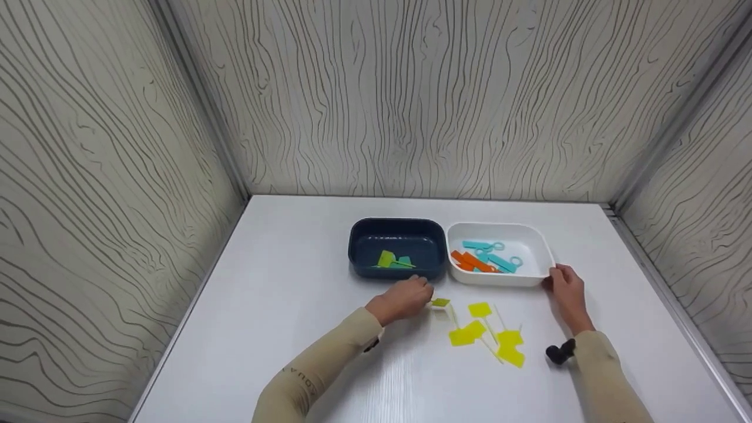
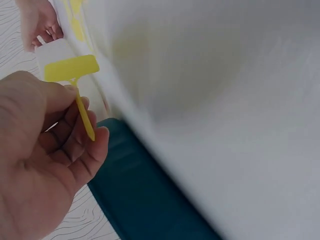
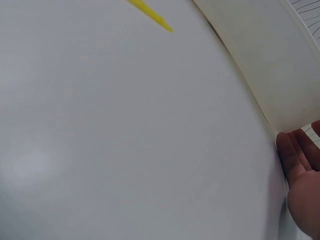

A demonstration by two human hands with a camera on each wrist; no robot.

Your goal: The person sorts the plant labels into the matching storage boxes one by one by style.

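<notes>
My left hand (image 1: 405,298) pinches a yellow T-shaped plant label (image 2: 72,68) by its stem, just in front of the dark blue container (image 1: 361,249). In the left wrist view its broad head stands above the thumb and its pointed stem crosses the fingers. At the front right corner of the white container (image 1: 533,258), my right hand (image 1: 570,294) grips the rim and outer wall. Several more yellow labels (image 1: 480,309) lie scattered on the table between the hands, some overlapping. A yellow-green label (image 1: 386,258) and a teal one (image 1: 404,260) lie inside the blue container.
Orange tags (image 1: 479,262) and turquoise tags with ring ends (image 1: 501,263) lie in the white container. Both containers stand side by side on the white table (image 1: 282,264). Walls with a wood-grain pattern (image 1: 399,106) enclose its back and sides.
</notes>
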